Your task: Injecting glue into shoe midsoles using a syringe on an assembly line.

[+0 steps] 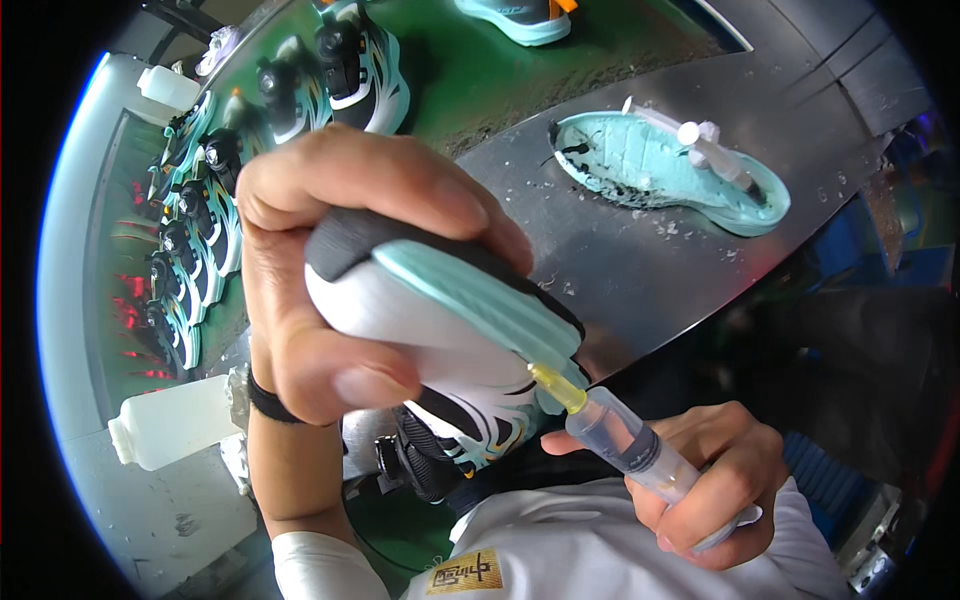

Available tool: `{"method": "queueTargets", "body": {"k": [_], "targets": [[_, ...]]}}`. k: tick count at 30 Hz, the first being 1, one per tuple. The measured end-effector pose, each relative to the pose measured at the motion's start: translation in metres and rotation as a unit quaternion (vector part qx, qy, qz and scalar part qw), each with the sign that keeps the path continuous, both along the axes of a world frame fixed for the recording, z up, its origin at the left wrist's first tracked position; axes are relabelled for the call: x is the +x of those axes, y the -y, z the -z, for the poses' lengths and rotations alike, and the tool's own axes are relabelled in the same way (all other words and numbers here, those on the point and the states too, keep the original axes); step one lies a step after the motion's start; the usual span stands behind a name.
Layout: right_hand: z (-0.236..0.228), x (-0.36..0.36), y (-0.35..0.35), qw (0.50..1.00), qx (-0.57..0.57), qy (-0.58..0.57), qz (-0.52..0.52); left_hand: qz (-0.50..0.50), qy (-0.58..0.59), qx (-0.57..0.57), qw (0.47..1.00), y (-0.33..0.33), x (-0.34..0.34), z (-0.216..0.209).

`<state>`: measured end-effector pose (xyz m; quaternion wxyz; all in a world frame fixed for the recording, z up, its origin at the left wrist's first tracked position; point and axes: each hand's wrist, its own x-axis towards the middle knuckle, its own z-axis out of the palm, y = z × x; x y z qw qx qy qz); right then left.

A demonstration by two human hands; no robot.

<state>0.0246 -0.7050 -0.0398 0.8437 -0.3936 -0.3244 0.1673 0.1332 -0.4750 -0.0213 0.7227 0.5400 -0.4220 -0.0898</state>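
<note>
Syringe (625,440) is gripped in R hand (725,480), fingers wrapped round its rear; shoe (430,325) is clamped in L hand (285,200), thumb one side, fingers the other, held up mid-view. Yellow tip (560,388) is set at or just beside the teal sole edge (470,300); contact can't be confirmed. For a clean job, tip should prob. be kept on the sole/upper seam, pressure fed slowly & evenly, shoe held steady, white upper (355,305) kept unsmeared.

Plunger travel can't be judged b/c R hand is in the way; any fluid at tip is too small to tell. Shoe's far side is turned away. Farther off, syringes (715,155) in the sole-shaped teal piece (620,150) overlap, count unclear. Row of shoes (215,240) is bunched, partly hidden; top shoe (520,25) is cut off by the frame.
</note>
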Motion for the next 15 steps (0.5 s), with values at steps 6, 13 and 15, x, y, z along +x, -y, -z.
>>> {"method": "queueTargets", "body": {"k": [6,13,15], "targets": [[0.02,0.008,-0.008,0.997,0.014,-0.068,-0.032,0.043,-0.041,-0.006,0.998,-0.021,0.016,0.02],[0.033,0.019,-0.013,0.997,0.008,-0.067,-0.047,0.023,-0.113,-0.042,0.992,-0.029,0.021,0.032],[0.041,0.018,-0.012,0.997,0.015,-0.065,-0.042,0.009,-0.102,-0.035,0.994,-0.03,0.023,0.035]]}}
